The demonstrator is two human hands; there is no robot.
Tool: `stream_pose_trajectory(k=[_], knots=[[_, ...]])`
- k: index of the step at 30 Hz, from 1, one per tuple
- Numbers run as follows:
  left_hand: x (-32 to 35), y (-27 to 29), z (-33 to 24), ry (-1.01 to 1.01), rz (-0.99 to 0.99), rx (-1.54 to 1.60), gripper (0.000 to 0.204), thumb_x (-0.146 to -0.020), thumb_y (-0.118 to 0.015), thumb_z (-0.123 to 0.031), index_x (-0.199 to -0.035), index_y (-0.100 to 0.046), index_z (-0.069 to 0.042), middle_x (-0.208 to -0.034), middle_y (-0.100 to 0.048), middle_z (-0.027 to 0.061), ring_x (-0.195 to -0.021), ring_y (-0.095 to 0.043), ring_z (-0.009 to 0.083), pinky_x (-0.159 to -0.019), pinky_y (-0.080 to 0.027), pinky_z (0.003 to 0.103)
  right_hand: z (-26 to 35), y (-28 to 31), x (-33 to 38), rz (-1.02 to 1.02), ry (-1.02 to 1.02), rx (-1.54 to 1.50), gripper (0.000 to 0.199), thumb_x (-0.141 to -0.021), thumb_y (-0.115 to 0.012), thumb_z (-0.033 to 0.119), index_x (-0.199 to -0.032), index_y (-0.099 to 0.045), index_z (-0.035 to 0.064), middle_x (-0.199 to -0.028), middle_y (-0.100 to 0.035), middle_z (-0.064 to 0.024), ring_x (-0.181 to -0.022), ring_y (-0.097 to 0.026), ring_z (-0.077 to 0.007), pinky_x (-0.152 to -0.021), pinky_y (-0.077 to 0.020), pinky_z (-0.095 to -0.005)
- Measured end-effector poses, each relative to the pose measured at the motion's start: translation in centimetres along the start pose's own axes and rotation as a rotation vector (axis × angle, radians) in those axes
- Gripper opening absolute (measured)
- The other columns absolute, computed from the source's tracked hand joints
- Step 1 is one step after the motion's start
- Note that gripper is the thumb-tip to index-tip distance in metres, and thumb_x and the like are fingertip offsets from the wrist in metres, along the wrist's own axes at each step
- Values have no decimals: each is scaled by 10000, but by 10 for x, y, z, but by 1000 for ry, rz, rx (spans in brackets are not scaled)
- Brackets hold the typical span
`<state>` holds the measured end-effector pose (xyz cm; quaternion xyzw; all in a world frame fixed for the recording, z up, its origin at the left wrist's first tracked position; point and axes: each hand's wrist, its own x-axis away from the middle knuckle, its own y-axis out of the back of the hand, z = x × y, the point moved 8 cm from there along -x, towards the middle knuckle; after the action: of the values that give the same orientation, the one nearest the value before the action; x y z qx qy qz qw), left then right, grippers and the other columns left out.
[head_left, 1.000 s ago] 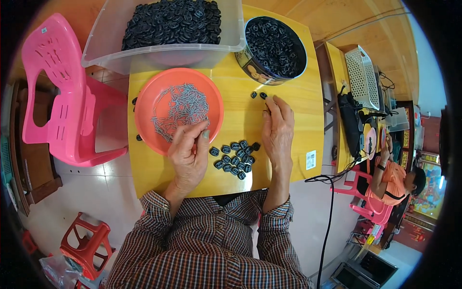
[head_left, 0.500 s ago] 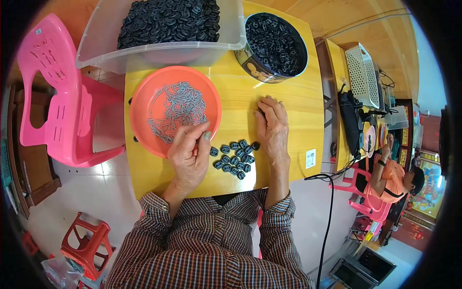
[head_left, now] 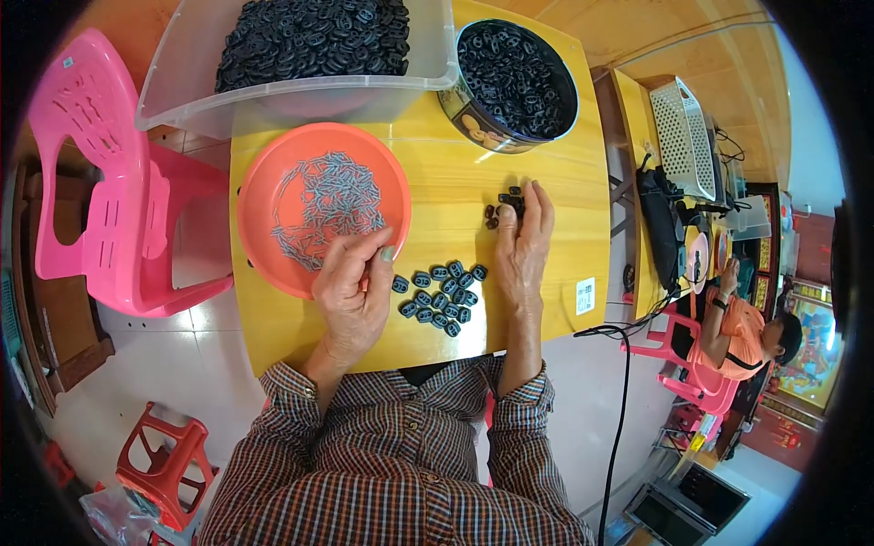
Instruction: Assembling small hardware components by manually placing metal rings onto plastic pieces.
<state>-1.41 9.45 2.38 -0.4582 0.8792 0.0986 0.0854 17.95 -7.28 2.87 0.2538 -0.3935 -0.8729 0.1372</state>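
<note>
My left hand [head_left: 353,289] rests on the near rim of an orange plate [head_left: 264,164] that holds small grey metal clips [head_left: 328,205]. Its fingers and thumb are pinched together, and whatever is between them is hidden. My right hand [head_left: 522,246] lies flat on the yellow table [head_left: 564,164] with its fingertips touching a few loose black plastic pieces [head_left: 503,207]. Between my two hands sits a tidy cluster of black oval pieces [head_left: 439,296].
A round dark tin [head_left: 473,123] full of black pieces stands at the table's far right. A clear plastic tub [head_left: 273,105] of the same pieces stands at the far left. A pink chair [head_left: 100,182] is on my left, a red stool [head_left: 168,455] lower left. A person in orange [head_left: 737,332] sits at the right.
My right hand's fingers have covered the few loose black pieces and drawn them slightly nearer. My left hand has stayed pinched at the plate rim.
</note>
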Motion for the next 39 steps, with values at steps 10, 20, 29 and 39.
stream_pose_trajectory(k=[10,20,29,39], knots=[[-1,-3,-18,-100,29,-134,271,-787,-657,62,-1049,-651,-7,-857,-575,81,-629,-543,105,-529,-454,225,28,-15,3,63,212,57,339,-825,-664,118,-1130,-593,-11,-1232,-522,-176,-1187,-454,-364,-997,-379,-438],[0,-6,-20,-131,43,-138,300,-777,-673,60,-1066,-633,-7,-936,-574,91,-791,-621,157,-654,-542,252,25,5,14,-19,84,-130,277,-828,-607,1,-1104,-612,-21,-1190,-560,-166,-1103,-536,-332,-1004,-393,-408],[1,-6,-17,-143,23,-139,294,-768,-679,60,-1053,-635,1,-904,-571,95,-724,-615,148,-599,-535,247,-4,42,39,-87,-200,-64,270,-779,-628,-13,-1047,-608,-20,-993,-566,-133,-861,-580,-219,-717,-493,-293],[1,-5,-18,-130,18,-159,274,-782,-673,47,-1048,-645,-14,-903,-579,71,-714,-593,122,-596,-512,237,31,17,76,-8,-146,-173,144,-807,-679,45,-935,-660,-17,-851,-587,-118,-701,-598,-164,-551,-484,-260]])
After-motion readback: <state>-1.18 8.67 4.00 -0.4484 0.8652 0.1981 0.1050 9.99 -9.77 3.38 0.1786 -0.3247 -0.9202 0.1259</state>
